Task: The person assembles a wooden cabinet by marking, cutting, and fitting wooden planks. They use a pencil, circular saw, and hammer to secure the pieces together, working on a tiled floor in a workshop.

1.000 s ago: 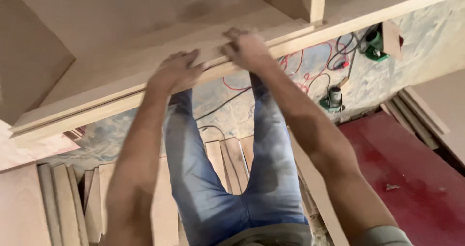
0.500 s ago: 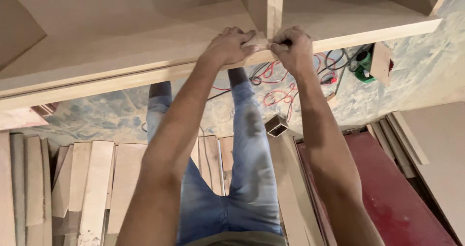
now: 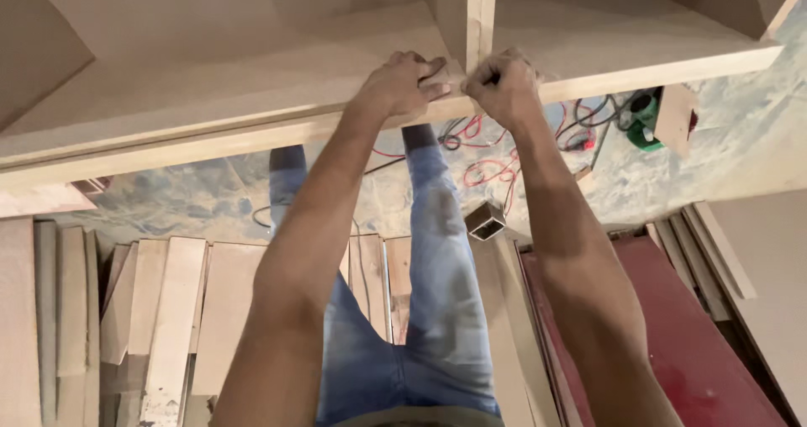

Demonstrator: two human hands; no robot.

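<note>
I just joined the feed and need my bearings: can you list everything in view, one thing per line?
Wooden cabinet shelf: one, pale tan, across the top, front edge under both hands.
Upright divider panel: one, tan, standing on the shelf, just above the hands.
Offcut boards: several, pale wood, lying on the floor lower left.
Red panel: one, dark red, on the floor lower right.
Cables: several, red and black, tangled on the floor below the shelf.
Green tool: one, on the floor, upper right.
Square tube piece: one, dark with a pale rim, beside the right leg.
Jeans: blue, the person's legs, centre.
Left hand: on the shelf edge.
Right hand: fisted at the divider's foot.
</note>
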